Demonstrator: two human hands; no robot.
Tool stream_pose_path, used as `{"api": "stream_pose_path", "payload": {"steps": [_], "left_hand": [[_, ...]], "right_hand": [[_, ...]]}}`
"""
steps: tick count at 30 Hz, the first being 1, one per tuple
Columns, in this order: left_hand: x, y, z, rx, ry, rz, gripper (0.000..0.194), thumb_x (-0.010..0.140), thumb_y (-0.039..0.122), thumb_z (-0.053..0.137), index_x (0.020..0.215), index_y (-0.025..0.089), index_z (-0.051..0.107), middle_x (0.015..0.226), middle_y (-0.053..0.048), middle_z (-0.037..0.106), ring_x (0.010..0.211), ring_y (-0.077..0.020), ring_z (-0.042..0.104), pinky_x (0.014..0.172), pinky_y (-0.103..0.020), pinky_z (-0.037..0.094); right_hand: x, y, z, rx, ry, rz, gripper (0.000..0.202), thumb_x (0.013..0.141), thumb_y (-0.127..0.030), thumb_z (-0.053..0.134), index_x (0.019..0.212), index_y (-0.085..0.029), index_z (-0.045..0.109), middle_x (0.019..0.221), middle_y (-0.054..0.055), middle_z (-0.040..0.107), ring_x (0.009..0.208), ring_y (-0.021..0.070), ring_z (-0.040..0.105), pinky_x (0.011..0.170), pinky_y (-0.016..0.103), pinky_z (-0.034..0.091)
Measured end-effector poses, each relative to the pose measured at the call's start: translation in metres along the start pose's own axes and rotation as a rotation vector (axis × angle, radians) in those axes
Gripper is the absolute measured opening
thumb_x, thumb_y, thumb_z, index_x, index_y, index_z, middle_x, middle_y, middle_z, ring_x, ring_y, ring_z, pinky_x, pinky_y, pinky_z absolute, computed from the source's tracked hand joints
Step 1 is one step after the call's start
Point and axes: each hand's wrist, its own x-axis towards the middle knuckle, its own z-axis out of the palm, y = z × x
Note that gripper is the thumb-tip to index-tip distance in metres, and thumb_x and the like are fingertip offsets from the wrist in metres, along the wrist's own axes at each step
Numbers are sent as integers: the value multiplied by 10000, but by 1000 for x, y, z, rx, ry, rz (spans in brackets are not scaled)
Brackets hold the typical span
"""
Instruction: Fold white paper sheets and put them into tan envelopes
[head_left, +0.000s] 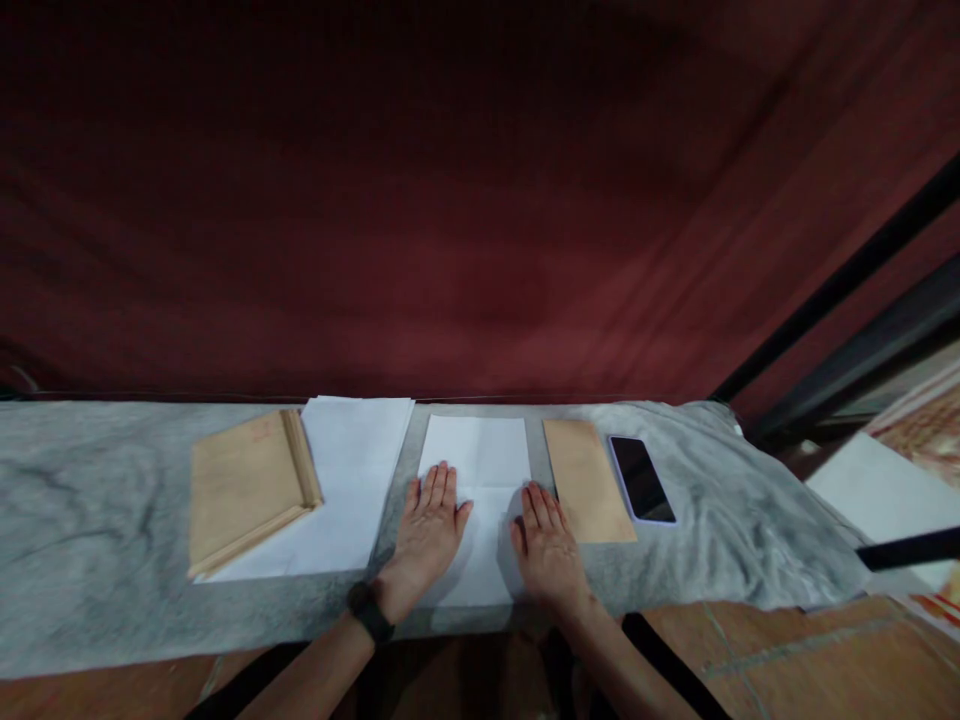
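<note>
2 hands (430, 527), 1 ph. (643, 482)

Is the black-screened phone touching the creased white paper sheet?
Apart. Head view: a brown paper envelope and a strip of grey cloth lie between phone and sheet.

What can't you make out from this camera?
All in the head view:
Middle white sheet: parts covered by the left hand and right hand.
Reddish mark on the brown stack: too small, blurred.
Left white sheets: partly hidden beneath that stack.
Patterned item at right: cut off by the edge.

Matt white paper (476, 450); rumpled grey cloth (712, 500); glossy phone screen (643, 480).
</note>
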Motion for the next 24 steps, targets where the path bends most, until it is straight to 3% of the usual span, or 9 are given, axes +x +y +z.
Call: {"api": "stream_pose_path", "payload": {"steps": [3, 6, 10, 13, 19, 24], "left_hand": [[-3, 11, 0, -55, 16, 120, 587, 1021, 393, 307, 1536, 115, 352, 1588, -144, 371, 1491, -269, 309, 1221, -497, 244], [-5, 26, 1, -88, -46, 246, 574, 998, 266, 309, 1559, 141, 308, 1611, -115, 334, 1508, -248, 266, 1228, -491, 221], [-3, 29, 3, -61, -123, 244, 594, 965, 197, 312, 1553, 119, 312, 1601, -142, 343, 1508, -254, 265, 1223, -519, 210], [-2, 19, 2, -58, -117, 215, 577, 984, 245, 307, 1541, 97, 330, 1599, -145, 347, 1504, -237, 278, 1227, -480, 218], [-7, -4, -2, -70, -49, 111, 650, 1023, 495, 289, 1533, 94, 342, 1594, -157, 360, 1502, -254, 284, 1223, -457, 229], [-14, -16, 3, -49, 0, 16, 729, 1007, 575, 280, 1541, 80, 325, 1583, -179, 371, 1500, -274, 285, 1206, -444, 270]], "right_hand": [[10, -9, 0, 53, -48, -45, 524, 1040, -343, 343, 1509, -124, 421, 1553, 114, 444, 1461, 258, 362, 1188, 453, 331], [21, -22, 1, 104, -109, -94, 525, 1060, -357, 286, 1512, -121, 409, 1576, 93, 407, 1480, 212, 330, 1191, 414, 343], [31, -32, 6, 112, -153, -140, 529, 1074, -375, 240, 1508, -132, 419, 1568, 90, 417, 1476, 198, 340, 1205, 398, 318], [33, -30, 12, 82, -135, -139, 542, 1071, -395, 248, 1512, -125, 413, 1576, 103, 399, 1475, 218, 342, 1213, 414, 297], [30, -18, 19, 1, -99, -111, 583, 1059, -429, 286, 1531, -98, 369, 1576, 140, 392, 1471, 250, 346, 1184, 439, 324], [23, -4, 23, -53, -42, -90, 609, 1054, -445, 313, 1550, -92, 323, 1581, 158, 375, 1477, 261, 327, 1188, 461, 306]]}}
